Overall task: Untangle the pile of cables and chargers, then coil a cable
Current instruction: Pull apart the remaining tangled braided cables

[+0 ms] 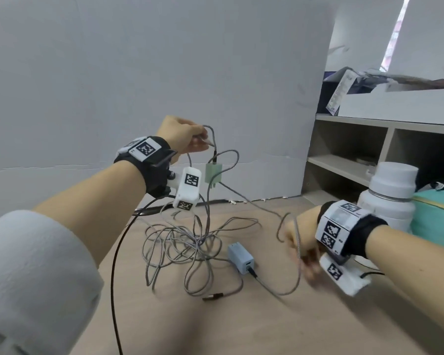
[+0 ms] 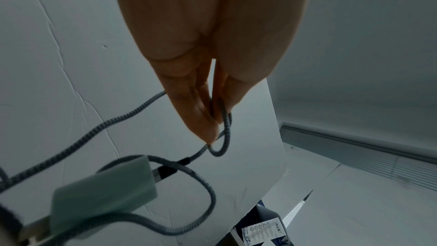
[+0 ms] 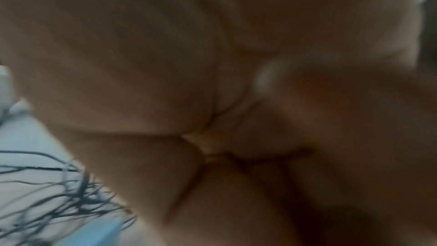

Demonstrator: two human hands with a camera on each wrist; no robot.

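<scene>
A tangle of grey braided cables (image 1: 190, 244) lies on the wooden table (image 1: 241, 324). My raised left hand (image 1: 187, 137) pinches one braided cable (image 2: 224, 134) near its plug. From that cable a pale green charger (image 1: 213, 172) hangs in the air, also seen close in the left wrist view as the green charger (image 2: 104, 194). A light blue charger (image 1: 241, 258) rests on the table with a cable plugged in. My right hand (image 1: 300, 242) is low at the right and blurred, with a grey cable loop (image 1: 296, 234) running through its curled fingers. The right wrist view shows mostly the palm (image 3: 236, 100).
A white jar (image 1: 390, 196) stands just behind my right wrist. A shelf unit (image 1: 369, 155) with a white box is at the back right. A white wall panel (image 1: 164, 73) closes off the far side. A dark wire (image 1: 116, 265) runs from my left wrist.
</scene>
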